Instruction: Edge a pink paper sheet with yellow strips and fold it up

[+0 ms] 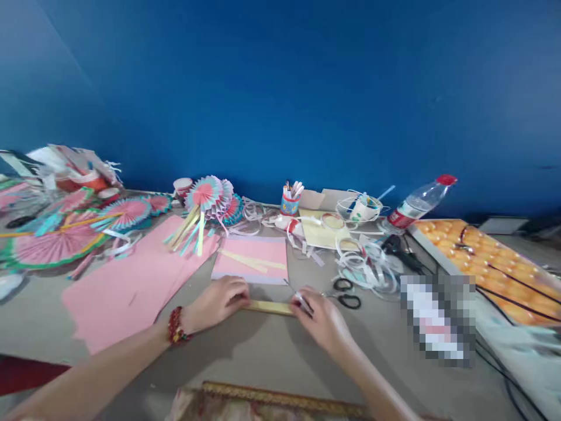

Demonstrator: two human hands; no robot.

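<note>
A narrow folded strip of yellow paper (270,307) stretches between my two hands, low over the grey table. My left hand (219,301), with a red beaded bracelet at the wrist, pinches its left end. At the other end, the thumb and fingers of my right hand (322,318) close on the strip. A slim whitish pen-like tool (302,303) also sits in the right hand; its exact kind is blurred. Just beyond the hands lies a pink sheet with pale lilac edges (254,251), bearing loose pale yellow strips (245,260). Black-handled scissors (348,295) rest right of my right hand.
Large pink sheets (127,286) and pleated paper fans (205,196) cover the left side. Toward the wall stand a pencil cup (290,202) and a tilted plastic bottle (416,204). Tangled white strapping (368,266) lies at right. A wooden ruler (280,397) is near the front edge.
</note>
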